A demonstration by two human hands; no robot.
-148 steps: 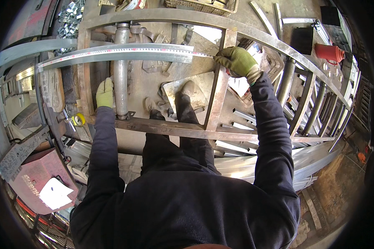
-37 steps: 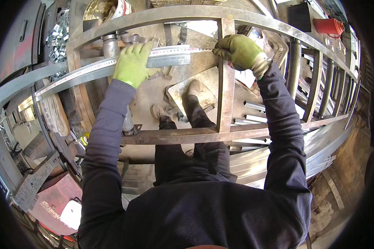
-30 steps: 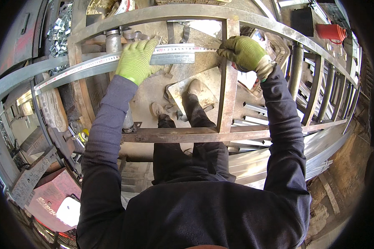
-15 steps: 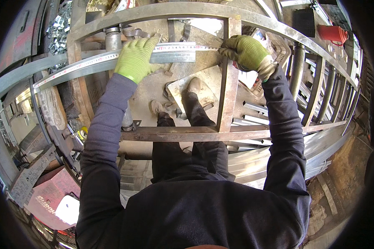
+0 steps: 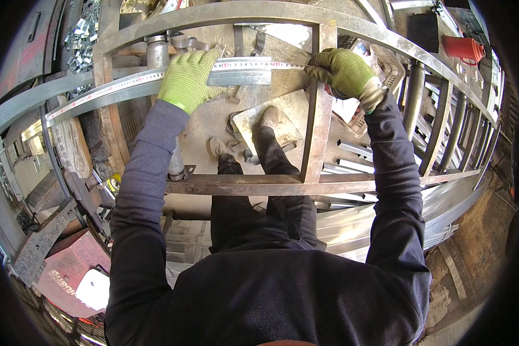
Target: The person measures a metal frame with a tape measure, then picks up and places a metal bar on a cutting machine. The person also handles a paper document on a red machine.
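Note:
My left hand (image 5: 189,79), in a green work glove, is closed over a galvanized metal profile (image 5: 245,78) and the tape lying along it. Its fingers reach across the strip and the thumb sticks out to the right at the near side. The tape measure's white blade (image 5: 291,66) runs from the profile's left end past its cut right end to my right hand (image 5: 343,72). That hand, gloved as well, is closed on the tape measure beside a crossbar (image 5: 317,124) of the steel frame; a bit of red shows under the glove, and the case is mostly hidden.
The welded steel frame (image 5: 242,185) with rollers (image 5: 413,98) spans the space before me. Small metal pieces (image 5: 83,36) are heaped at far left, near a red machine (image 5: 75,271). A red container (image 5: 462,48) stands far right, and long metal profiles (image 5: 352,225) lie near right.
Both hands keep their hold on the profile and tape. Only a very slight shift of the view and arms shows.

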